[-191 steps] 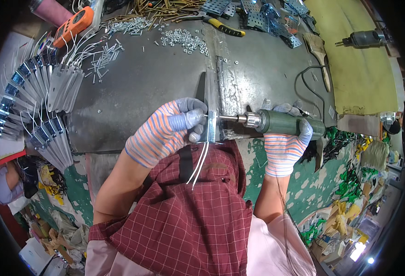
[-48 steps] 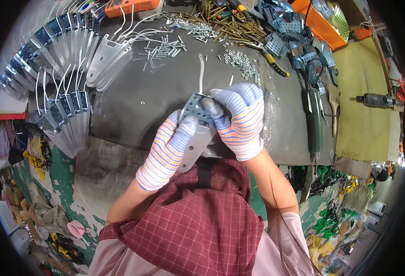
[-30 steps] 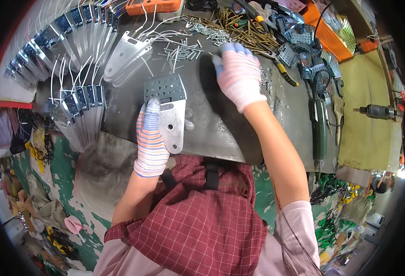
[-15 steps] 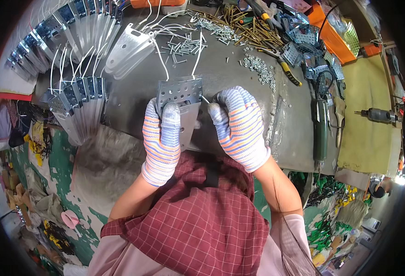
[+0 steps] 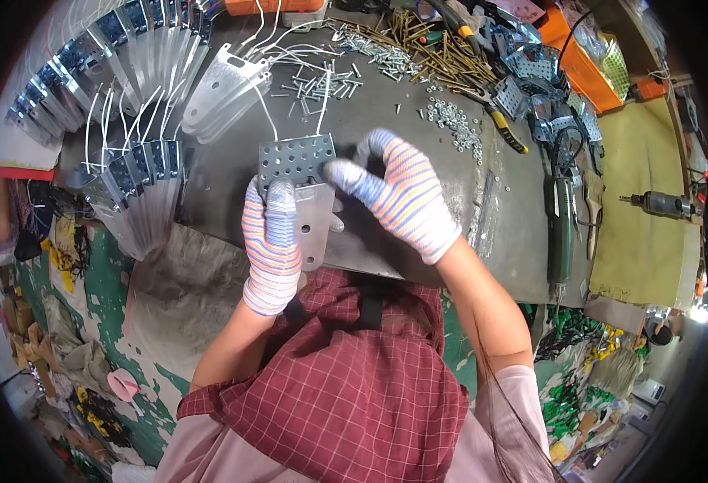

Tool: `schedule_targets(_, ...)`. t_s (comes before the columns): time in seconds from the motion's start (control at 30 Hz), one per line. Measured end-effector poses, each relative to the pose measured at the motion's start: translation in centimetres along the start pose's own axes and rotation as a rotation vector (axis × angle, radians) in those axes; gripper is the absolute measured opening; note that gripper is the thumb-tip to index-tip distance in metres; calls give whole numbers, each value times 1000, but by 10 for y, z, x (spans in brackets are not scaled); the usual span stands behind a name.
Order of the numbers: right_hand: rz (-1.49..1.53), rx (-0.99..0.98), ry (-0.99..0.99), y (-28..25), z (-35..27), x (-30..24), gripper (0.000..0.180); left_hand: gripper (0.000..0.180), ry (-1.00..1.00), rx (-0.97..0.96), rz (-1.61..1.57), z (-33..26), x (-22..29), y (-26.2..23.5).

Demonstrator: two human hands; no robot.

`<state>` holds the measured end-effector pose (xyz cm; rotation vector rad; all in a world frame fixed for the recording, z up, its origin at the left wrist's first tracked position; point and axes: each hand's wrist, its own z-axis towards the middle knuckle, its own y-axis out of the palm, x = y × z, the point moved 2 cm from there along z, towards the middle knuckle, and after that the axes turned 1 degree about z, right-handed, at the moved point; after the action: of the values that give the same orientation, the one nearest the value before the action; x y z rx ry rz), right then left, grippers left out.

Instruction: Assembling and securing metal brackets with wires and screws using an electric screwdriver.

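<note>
My left hand, in a striped knit glove, is closed on a metal bracket, its thumb across the front. The bracket's narrow plate points toward me, and a perforated grey plate forms its far end. Two white wires rise from behind the perforated end. My right hand, gloved alike, is at the right edge of the perforated plate. Its thumb tip overlaps the plate's corner, while the bent index finger stands apart from the thumb. I see nothing held between them.
Fanned stacks of similar wired brackets lie at left. Loose screws, small nuts and long brass-coloured rods cover the far bench. Yellow-black pliers, a green power screwdriver and perforated metal pieces are at right.
My left hand and the bracket have shifted left, and the perforated face has turned more toward me. My right hand has moved left and up, its thumb now over the plate's corner.
</note>
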<state>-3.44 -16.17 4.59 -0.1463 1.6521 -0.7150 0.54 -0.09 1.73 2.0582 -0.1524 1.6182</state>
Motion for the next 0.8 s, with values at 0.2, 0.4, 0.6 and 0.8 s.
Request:
schedule_targets(0.2,-638,324,-175,-11,87,27,32,38,-54,-21,-254,13,-8,-12)
schedule_targets(0.4,-836,356,-198,-12,90,31,24,37,-49,-26,-279,13,-9,-11)
schedule_targets(0.6,-174,321,-310,-20,21,-14,19,24,-104,-13,-271,15,-3,0)
schedule_targets(0.8,184,164,-319,-6,-30,-36,20,20,158,-74,277,2,0,16)
